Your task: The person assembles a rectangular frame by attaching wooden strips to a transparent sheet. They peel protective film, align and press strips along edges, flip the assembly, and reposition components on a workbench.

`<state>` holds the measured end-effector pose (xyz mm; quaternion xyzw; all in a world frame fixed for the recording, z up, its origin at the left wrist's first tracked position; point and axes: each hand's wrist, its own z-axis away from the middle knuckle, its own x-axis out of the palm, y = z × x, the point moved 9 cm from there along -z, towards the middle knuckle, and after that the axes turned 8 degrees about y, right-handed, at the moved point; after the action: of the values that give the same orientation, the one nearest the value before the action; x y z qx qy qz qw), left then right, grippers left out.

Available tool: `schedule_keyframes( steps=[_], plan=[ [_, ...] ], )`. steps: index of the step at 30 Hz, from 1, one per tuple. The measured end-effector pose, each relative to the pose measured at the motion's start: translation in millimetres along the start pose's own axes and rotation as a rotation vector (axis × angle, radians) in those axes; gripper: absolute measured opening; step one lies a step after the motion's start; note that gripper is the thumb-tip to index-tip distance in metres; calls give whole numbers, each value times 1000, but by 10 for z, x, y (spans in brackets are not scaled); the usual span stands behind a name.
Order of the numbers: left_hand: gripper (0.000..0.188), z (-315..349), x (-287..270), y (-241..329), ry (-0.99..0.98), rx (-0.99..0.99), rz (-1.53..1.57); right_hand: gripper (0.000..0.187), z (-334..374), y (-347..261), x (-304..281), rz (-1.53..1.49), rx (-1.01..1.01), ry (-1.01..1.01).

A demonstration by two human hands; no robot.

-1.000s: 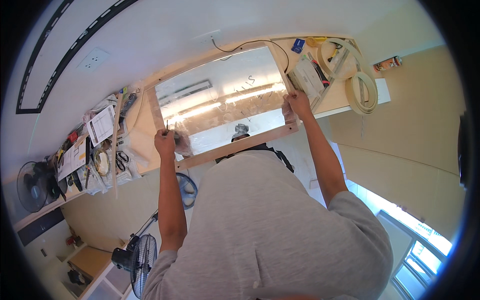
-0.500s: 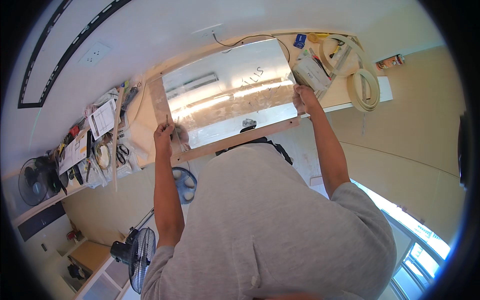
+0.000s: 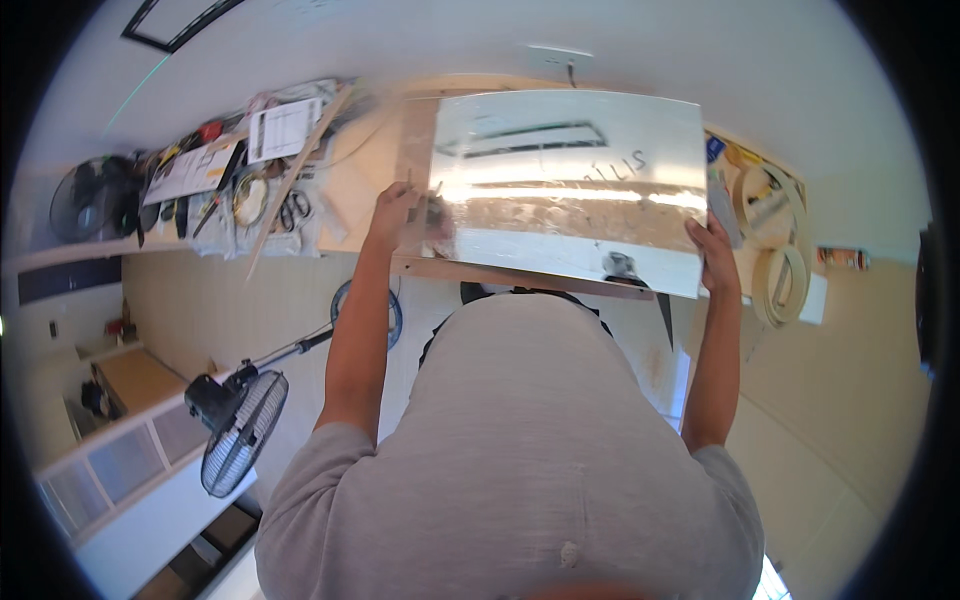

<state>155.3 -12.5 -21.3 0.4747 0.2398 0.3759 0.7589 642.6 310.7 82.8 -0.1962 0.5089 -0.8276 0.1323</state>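
Note:
In front of me is a rectangular mirror sheet (image 3: 560, 170), its shiny face marked with dark handwriting and reflecting light bands. It lies over a brown wooden board (image 3: 416, 140) that shows along the left and front. My right hand (image 3: 712, 250) grips the sheet's right edge, thumb on the face, fingers behind. That end stands raised and overhangs the board. My left hand (image 3: 393, 215) is closed at the board's left edge, beside the sheet; whether its fingers also reach the sheet is unclear. A hand's reflection shows near the sheet's left side.
Papers (image 3: 285, 130), scissors (image 3: 295, 210), a wood strip (image 3: 300, 180) and plastic bags crowd the bench's left. A small fan (image 3: 95, 200) stands beyond them. Right lie edging coils (image 3: 780, 285) and a tube (image 3: 842, 258). A standing fan (image 3: 243, 430) is at lower left.
The mirror sheet's right end has risen with my right hand and now overhangs the board. My left hand stays at the left edge. The whole view has turned and shifted.

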Motion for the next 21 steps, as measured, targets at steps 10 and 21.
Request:
schedule_keyframes(
  steps=[10,21],
  plan=[
    [29,-579,-628,533,563,453,-1171,52,300,-669,554,99,-140,79],
    [45,-176,162,837,446,781,-953,51,664,-992,1092,-48,-65,74]
  ],
)
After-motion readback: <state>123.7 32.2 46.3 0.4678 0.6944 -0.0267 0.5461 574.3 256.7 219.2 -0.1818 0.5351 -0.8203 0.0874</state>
